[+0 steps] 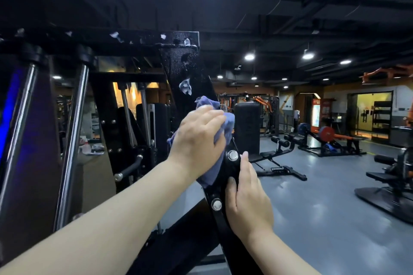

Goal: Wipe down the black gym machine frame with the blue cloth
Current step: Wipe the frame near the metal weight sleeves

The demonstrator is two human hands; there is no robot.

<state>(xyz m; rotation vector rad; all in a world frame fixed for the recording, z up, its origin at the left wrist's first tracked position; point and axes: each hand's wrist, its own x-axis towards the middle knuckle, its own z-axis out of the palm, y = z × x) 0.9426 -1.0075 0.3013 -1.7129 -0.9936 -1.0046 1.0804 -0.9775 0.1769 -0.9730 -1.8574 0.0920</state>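
The frame [192,67] is black painted metal, glossy, with a fine pebbled texture where the light catches it; its upper part is speckled with tiny droplets and carries wet, whitish blobs of foam [186,87]. The cloth [228,125] is a soft, matt blue fabric, crumpled into folds. Two round bolts [232,155] on the frame are bright polished metal. The guide rods [71,140] are smooth chrome with long highlights. The upright pad [247,127] looks like black vinyl with a dull sheen. The grey floor [324,185] is smooth and semi-glossy, mirroring the lamps.
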